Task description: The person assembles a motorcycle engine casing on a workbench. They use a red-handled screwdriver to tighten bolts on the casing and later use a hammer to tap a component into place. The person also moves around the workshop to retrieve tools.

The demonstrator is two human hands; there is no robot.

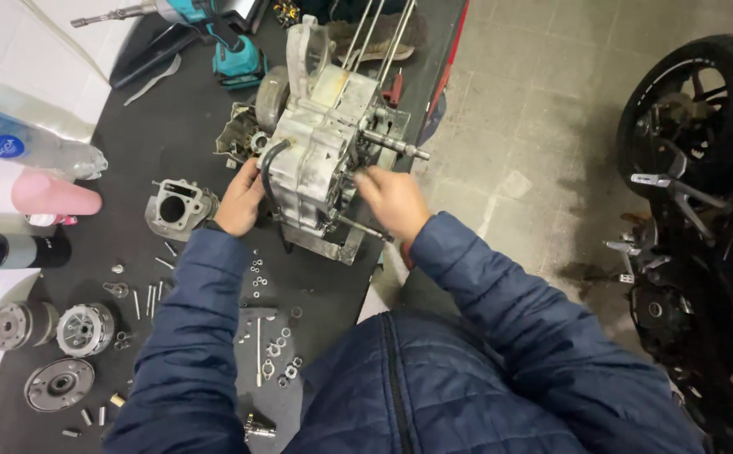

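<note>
Black matting covers the work surface, with grey floor tiles to its right. Taking the engine crankcase as the landmark: nearest the camera, well below it, loose nuts and washers lie scattered on the mat beside the blue quilted sleeves. Down and to the left of the crankcase sit round clutch parts and a flat disc. Just left of the crankcase lies a cylinder block with its bore facing up.

The left hand presses against the crankcase's lower left side, fingers curled around the edge by a black hose; the grip looks closed on the casing. The right hand rests at the crankcase's lower right, fingers bent toward the casing near a protruding shaft; whether it clasps anything I cannot tell.

The crankcase itself stands upright at the middle of the mat, between both hands. Beyond it, up and left, a teal power tool lies. Far right of it stands a motorcycle wheel.
</note>
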